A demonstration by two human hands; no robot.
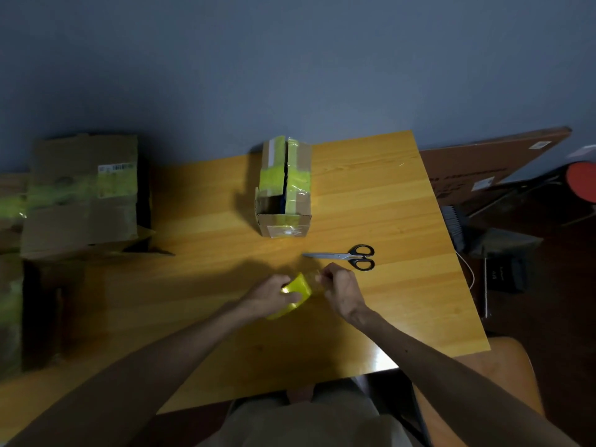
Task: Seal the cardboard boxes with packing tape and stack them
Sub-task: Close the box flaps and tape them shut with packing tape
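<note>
My left hand (269, 295) grips a roll of yellow-green packing tape (295, 293) just above the wooden table (403, 301). My right hand (340, 285) pinches the tape's loose clear end beside the roll. A small cardboard box (283, 188) stands beyond my hands at the table's far middle. Yellow tape strips cross its top, and its flaps show a dark gap between them. Black-handled scissors (346, 256) lie shut between that box and my right hand.
A larger taped cardboard box (84, 195) sits on other boxes at the left edge of the table. A flat brown carton (483, 166) leans against the wall at the right, near a red stool (583, 182) and a dustpan (496, 243).
</note>
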